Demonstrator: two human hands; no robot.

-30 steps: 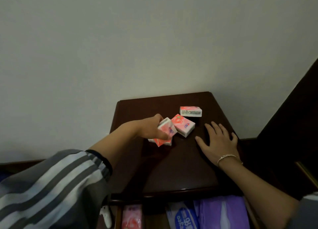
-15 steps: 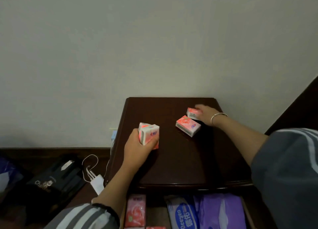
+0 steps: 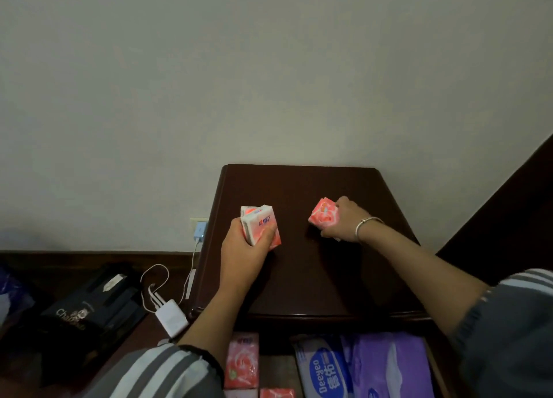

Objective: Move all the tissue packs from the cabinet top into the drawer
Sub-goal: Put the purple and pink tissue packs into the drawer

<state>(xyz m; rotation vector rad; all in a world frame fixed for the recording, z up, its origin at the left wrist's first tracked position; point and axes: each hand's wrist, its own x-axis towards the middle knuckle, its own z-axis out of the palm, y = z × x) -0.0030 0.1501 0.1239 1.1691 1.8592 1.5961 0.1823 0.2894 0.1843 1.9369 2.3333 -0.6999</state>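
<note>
On the dark brown wooden cabinet top point(image 3: 299, 281), bare wood is exposed between the left hand point(image 3: 244, 248) and the right hand point(image 3: 342, 222) and along the near edge. In the open drawer point(image 3: 276, 367), a narrow bare strip is bounded by pink floral tissue packs point(image 3: 241, 363) on the left and a blue-and-white wipes pack point(image 3: 323, 372) on the right.

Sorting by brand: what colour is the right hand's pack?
The tissue pack in the right hand is coral pink with a paler flower print; head view.
</note>
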